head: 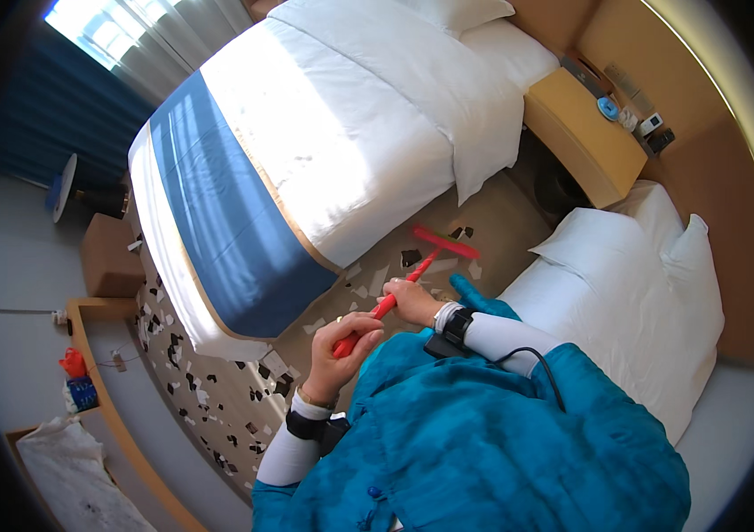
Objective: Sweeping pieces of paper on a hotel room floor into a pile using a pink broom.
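A red long-handled tool, a broom or floor squeegee point(447, 242), reaches from my hands to the carpet between two beds. My left hand point(345, 346) is closed round the upper end of its handle. Farther down, my right hand point(410, 301) grips the same handle. The wide red head is slightly blurred and lies among torn white and dark scraps point(410, 257) on the carpet. More black and white scraps point(201, 396) are strewn over the floor beyond the foot of the larger bed. Both wrists carry black straps with small devices.
A large white bed point(350, 133) with a blue runner stands ahead, a second white bed point(590, 292) at the right. Between their heads is a wooden nightstand point(583, 133) with small items. At the left are a brown ottoman point(109, 256), a round table point(65, 188) and a wood-edged desk point(144, 459).
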{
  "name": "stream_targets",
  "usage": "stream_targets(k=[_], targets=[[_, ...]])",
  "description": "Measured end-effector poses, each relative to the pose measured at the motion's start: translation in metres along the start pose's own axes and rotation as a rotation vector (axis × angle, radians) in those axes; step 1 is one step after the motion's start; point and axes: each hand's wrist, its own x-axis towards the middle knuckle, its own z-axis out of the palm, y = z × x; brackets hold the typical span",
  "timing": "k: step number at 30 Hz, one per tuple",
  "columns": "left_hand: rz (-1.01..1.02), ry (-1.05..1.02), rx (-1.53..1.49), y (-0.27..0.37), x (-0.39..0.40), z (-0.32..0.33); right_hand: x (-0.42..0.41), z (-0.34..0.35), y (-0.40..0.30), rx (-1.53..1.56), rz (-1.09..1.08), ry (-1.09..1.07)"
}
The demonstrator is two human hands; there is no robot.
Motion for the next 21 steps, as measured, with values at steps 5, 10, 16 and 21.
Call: stream_targets(k=[5, 10, 16, 21], targets=[[-0.019, -0.264, -0.127, -0.014, 0.061, 0.03, -0.01, -0.044, 0.044, 0.051, 0.097, 0.218], [-0.073, -0.603, -0.141, -0.035, 0.119, 0.087, -0.03, -0.066, 0.109, 0.074, 0.146, 0.355], [0.084, -0.844, -0.083, -0.022, 0.16, 0.141, -0.059, -0.022, 0.23, 0.668, 0.268, 0.425], [-0.027, -0.751, 0.0, 0.008, 0.184, 0.147, -0.035, -0.042, 0.226, 0.629, 0.191, 0.338]])
